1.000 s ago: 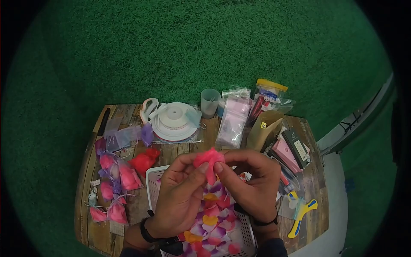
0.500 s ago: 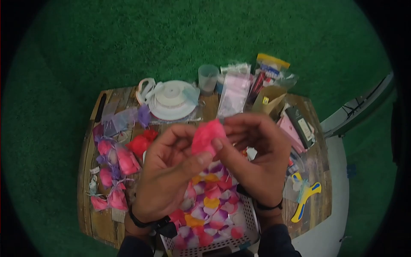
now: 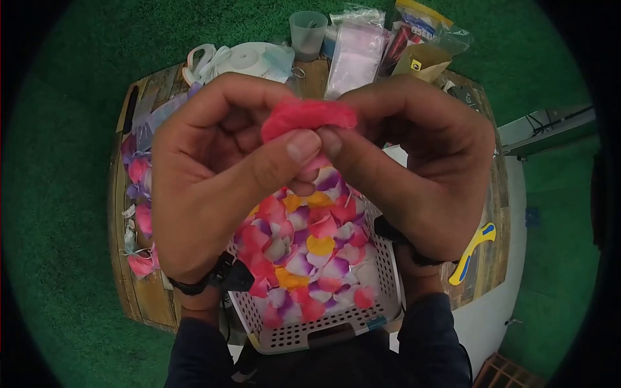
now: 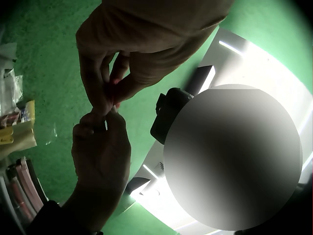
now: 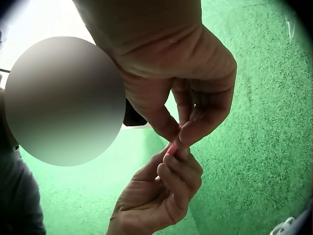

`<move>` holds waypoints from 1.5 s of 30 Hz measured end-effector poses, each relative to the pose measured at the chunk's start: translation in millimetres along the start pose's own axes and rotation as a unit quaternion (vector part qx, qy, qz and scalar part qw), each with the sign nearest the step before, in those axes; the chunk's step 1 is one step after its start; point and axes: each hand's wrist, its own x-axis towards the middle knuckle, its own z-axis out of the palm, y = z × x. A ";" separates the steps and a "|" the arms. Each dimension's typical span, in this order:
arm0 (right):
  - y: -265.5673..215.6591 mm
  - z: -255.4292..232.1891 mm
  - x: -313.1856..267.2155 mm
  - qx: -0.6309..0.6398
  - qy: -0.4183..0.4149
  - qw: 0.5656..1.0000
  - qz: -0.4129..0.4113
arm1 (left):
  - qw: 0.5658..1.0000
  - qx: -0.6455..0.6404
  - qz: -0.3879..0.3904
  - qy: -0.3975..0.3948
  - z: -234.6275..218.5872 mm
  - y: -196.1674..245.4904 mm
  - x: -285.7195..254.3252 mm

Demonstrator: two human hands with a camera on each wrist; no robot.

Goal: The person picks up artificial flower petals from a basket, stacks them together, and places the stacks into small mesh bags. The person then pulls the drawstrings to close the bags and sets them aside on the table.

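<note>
Between both hands is a small bunch of soft pink petals (image 3: pixel 310 115), folded over at the top. My left hand (image 3: pixel 213 155) pinches it from the left, thumb on the near face and fingers behind. From the right, my right hand (image 3: pixel 420 161) pinches it likewise, and the two thumb tips meet at its lower middle. In both wrist views the fingertips come together, with only slivers of pink showing between them. Below the hands stands a white perforated basket (image 3: pixel 386 284) holding many loose pink, purple-white and orange petals (image 3: pixel 317 258).
Filled pink pouches (image 3: pixel 142 220) lie at the table's left side. Along the back are a white ribbon spool (image 3: pixel 242 58), a translucent cup (image 3: pixel 308 35), clear packets (image 3: pixel 356 58) and a brown paper bag (image 3: pixel 424 63). A yellow-and-blue tool (image 3: pixel 471 255) lies at right.
Both hands have come up closer to the head camera with the pink petals, which now show folded over. The view has tipped down, so more of the basket's near end shows.
</note>
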 end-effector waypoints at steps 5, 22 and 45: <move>-7.4 1.8 -5.7 0.005 -0.015 1.000 0.006 | 0.999 0.025 0.009 -0.046 -3.2 9.7 -1.3; 47.3 10.6 -56.5 -0.421 -0.417 0.805 0.004 | 0.997 0.038 0.052 -0.031 -33.3 21.4 -6.6; -41.8 -1.3 -22.3 0.003 -0.137 0.988 0.071 | 0.992 0.111 0.001 -0.053 -25.6 9.4 -1.5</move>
